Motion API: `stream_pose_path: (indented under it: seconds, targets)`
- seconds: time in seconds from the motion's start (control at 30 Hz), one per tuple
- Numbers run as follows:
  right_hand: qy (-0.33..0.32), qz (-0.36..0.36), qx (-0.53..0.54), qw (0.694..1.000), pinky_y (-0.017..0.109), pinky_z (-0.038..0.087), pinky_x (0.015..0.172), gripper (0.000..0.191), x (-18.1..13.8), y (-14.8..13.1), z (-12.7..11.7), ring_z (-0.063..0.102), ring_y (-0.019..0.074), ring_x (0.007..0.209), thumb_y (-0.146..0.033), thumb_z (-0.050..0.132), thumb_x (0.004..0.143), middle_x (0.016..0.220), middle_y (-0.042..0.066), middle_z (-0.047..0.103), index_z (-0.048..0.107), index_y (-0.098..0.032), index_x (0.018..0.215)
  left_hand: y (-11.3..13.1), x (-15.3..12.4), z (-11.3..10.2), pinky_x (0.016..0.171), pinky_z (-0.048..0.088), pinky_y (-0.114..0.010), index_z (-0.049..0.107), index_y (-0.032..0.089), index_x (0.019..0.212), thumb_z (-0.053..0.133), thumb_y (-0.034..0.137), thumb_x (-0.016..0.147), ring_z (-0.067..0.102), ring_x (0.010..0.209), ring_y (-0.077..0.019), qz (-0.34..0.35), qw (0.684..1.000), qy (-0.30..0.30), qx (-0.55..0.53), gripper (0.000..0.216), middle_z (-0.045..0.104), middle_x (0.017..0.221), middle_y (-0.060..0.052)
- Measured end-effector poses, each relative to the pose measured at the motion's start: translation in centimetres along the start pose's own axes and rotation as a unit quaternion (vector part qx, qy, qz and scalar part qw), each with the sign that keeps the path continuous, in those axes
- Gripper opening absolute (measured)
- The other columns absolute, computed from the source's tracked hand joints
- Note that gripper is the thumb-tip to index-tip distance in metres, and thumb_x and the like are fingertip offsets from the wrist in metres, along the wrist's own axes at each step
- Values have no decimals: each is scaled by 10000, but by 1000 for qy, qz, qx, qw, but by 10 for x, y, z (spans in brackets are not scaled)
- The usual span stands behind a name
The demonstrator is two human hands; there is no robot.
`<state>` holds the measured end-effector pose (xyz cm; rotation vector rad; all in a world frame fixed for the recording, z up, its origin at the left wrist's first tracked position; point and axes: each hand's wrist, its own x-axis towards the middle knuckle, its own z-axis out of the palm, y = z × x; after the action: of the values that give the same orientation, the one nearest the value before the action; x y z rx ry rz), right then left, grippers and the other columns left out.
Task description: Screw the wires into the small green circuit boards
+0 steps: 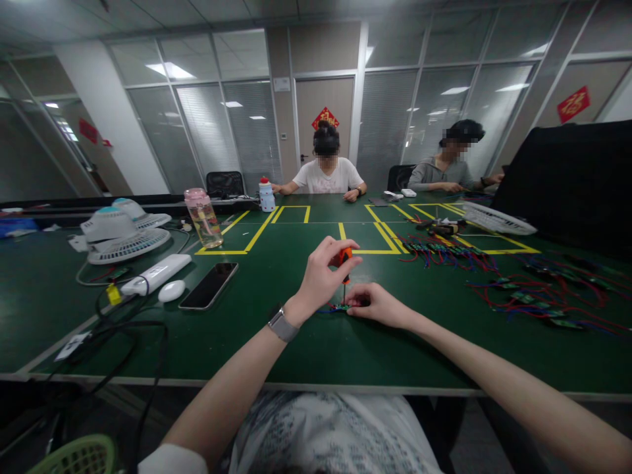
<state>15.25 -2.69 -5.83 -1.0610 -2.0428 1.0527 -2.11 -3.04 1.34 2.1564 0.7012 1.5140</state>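
My left hand (320, 276) is closed around the orange handle of a small screwdriver (345, 262), held upright with its tip down on a small green circuit board (340, 307) on the green table (276, 342). My right hand (376, 304) pinches that board from the right and presses it to the table. A watch sits on my left wrist.
Phone (209, 285), white mouse (171, 290), power strip (155, 274), fans (118, 236) and a pink bottle (203, 217) lie to the left. Several wired boards (523, 296) spread at right beside a black screen (567, 178). Two people sit at the far side.
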Motion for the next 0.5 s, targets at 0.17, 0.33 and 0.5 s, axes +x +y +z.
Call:
stream_pose_path:
  seconds: [0.17, 0.33, 0.5]
  targets:
    - [4, -4, -73, 997, 267, 422, 616, 241, -1, 0, -4, 524, 132, 651, -279, 706, 687, 722, 18, 602, 710, -137, 881, -1, 3, -6, 746, 546, -250, 643, 186, 1089, 465, 299, 940, 650, 829, -138, -27, 997, -21, -75, 258, 628, 1044, -74]
    - [42, -26, -91, 995, 262, 425, 602, 178, -3, 3, -1, 532, 127, 636, -287, 710, 695, 714, 20, 602, 711, -143, 800, -2, 7, -9, 694, 550, -246, 676, 160, 1002, 568, 304, 883, 664, 799, -153, -56, 992, -14, -109, 215, 656, 942, -67]
    - [41, -40, -86, 995, 255, 419, 594, 220, -2, 7, 0, 510, 120, 639, -331, 732, 695, 716, 11, 565, 708, -146, 812, 0, 6, -4, 614, 506, -188, 693, 178, 872, 638, 299, 830, 594, 753, -115, -35, 997, 13, -62, 139, 575, 854, -27]
